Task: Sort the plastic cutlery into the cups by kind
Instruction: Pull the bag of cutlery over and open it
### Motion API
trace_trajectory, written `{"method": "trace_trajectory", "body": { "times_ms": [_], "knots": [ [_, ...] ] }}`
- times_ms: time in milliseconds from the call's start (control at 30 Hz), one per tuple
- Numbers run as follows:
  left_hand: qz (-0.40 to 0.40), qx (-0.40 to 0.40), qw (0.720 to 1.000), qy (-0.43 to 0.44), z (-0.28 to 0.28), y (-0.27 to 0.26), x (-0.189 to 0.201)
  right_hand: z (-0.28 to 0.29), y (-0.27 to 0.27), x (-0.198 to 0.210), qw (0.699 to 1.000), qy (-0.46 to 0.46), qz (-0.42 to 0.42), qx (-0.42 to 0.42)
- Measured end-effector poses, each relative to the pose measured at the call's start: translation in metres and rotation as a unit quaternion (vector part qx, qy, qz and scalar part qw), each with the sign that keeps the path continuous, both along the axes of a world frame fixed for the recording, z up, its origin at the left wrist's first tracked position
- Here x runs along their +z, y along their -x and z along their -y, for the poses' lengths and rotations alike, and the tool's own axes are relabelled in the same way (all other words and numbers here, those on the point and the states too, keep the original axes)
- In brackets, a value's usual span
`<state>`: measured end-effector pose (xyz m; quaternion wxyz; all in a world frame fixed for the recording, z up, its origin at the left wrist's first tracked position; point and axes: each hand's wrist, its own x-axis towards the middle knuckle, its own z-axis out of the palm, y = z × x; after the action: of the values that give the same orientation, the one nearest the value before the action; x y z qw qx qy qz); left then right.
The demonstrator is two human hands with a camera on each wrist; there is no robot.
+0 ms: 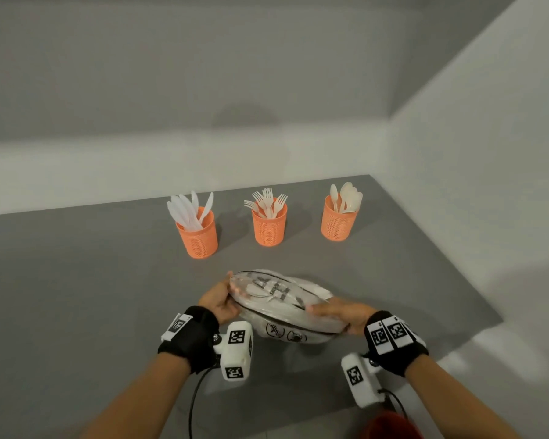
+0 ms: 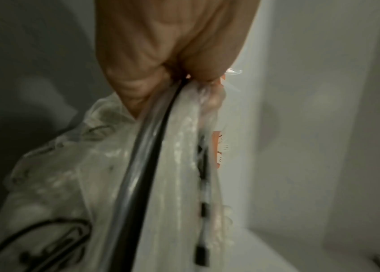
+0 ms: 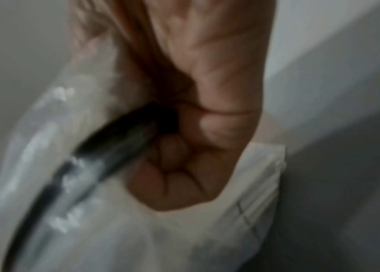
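Both forearms reach forward over the grey tabletop [image 1: 76, 280]. The left hand [image 1: 217, 301] and right hand [image 1: 341, 313] each pinch an end of a clear plastic bag [image 1: 279, 307], fingers [image 3: 179, 165] curled tight. Three orange cups [image 1: 268, 228] beyond hold sorted cutlery [image 1: 267, 202].

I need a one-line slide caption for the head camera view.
Both hands, left hand and right hand, hold a clear plastic bag before three orange cups of sorted cutlery.

The clear plastic bag [image 1: 282, 305] bears large dark letters, blurred and unreadable.
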<state>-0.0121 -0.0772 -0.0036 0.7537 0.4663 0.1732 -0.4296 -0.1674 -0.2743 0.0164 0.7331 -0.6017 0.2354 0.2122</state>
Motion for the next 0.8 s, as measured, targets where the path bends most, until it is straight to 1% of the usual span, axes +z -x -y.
{"method": "trace_trajectory", "body": {
  "times_ms": [33, 100, 133, 167, 200, 233, 267, 300, 333, 367, 400, 433, 467, 500, 533, 600, 633, 667, 733, 767, 800],
  "knots": [
    [0.0, -0.007, 1.0, -0.018, 0.001, -0.002, -0.005, -0.001, 0.0, 0.001, 0.999, -0.019, -0.002, -0.035],
    [0.008, -0.033, 0.998, -0.049, 0.0, -0.009, -0.015, -0.001, -0.004, -0.002, 0.989, -0.082, 0.019, -0.123],
    [0.033, -0.052, 0.995, -0.081, 0.002, -0.009, -0.017, -0.002, -0.005, -0.004, 0.98, -0.109, 0.025, -0.166],
    [0.083, -0.077, 0.985, -0.13, 0.003, -0.007, -0.014, -0.002, -0.007, -0.009, 0.971, -0.121, 0.025, -0.203],
    [0.162, -0.103, 0.959, -0.21, 0.005, -0.004, -0.011, -0.002, -0.008, -0.013, 0.965, -0.121, 0.018, -0.23],
    [0.256, -0.114, 0.915, -0.291, 0.006, 0.001, -0.01, -0.001, -0.009, -0.017, 0.962, -0.114, 0.008, -0.247],
    [0.344, -0.11, 0.871, -0.334, 0.005, 0.005, -0.009, -0.001, -0.009, -0.018, 0.961, -0.097, -0.004, -0.258],
    [0.411, -0.107, 0.841, -0.335, 0.004, 0.011, -0.006, -0.001, -0.01, -0.017, 0.964, -0.064, -0.014, -0.256],
    [0.463, -0.121, 0.814, -0.329, 0.001, 0.015, -0.007, -0.003, -0.009, -0.014, 0.97, -0.01, -0.015, -0.242],
    [0.514, -0.139, 0.781, -0.326, -0.002, 0.018, -0.008, -0.004, -0.008, -0.011, 0.971, 0.065, 0.003, -0.231],
    [0.556, -0.165, 0.743, -0.332, -0.005, 0.019, -0.012, -0.005, -0.006, -0.01, 0.962, 0.156, 0.032, -0.224],
    [0.59, -0.185, 0.71, -0.338, -0.007, 0.02, -0.015, -0.005, -0.004, -0.012, 0.94, 0.258, 0.066, -0.213],
    [0.61, -0.199, 0.687, -0.342, -0.008, 0.018, -0.019, -0.006, -0.003, -0.015, 0.914, 0.345, 0.098, -0.191],
    [0.615, -0.21, 0.676, -0.348, -0.007, 0.018, -0.021, -0.007, -0.003, -0.018, 0.892, 0.405, 0.117, -0.164],
    [0.611, -0.213, 0.673, -0.358, -0.005, 0.016, -0.023, -0.01, -0.004, -0.02, 0.876, 0.442, 0.126, -0.147],
    [0.606, -0.205, 0.668, -0.38, -0.002, 0.016, -0.023, -0.012, -0.01, -0.026, 0.86, 0.473, 0.127, -0.145],
    [0.611, -0.194, 0.664, -0.385, 0.0, 0.017, -0.024, -0.011, -0.013, -0.03, 0.862, 0.467, 0.122, -0.157],
    [0.615, -0.176, 0.665, -0.385, 0.001, 0.017, -0.024, -0.011, -0.016, -0.033, 0.871, 0.448, 0.111, -0.17],
    [0.605, -0.145, 0.686, -0.377, 0.002, 0.013, -0.024, -0.008, -0.019, -0.04, 0.899, 0.378, 0.093, -0.2],
    [0.586, -0.141, 0.703, -0.377, 0.004, 0.009, -0.023, -0.007, -0.022, -0.041, 0.919, 0.318, 0.077, -0.22],
    [0.556, -0.139, 0.727, -0.379, 0.006, 0.005, -0.021, -0.004, -0.024, -0.04, 0.938, 0.243, 0.056, -0.242]
  ]
}}
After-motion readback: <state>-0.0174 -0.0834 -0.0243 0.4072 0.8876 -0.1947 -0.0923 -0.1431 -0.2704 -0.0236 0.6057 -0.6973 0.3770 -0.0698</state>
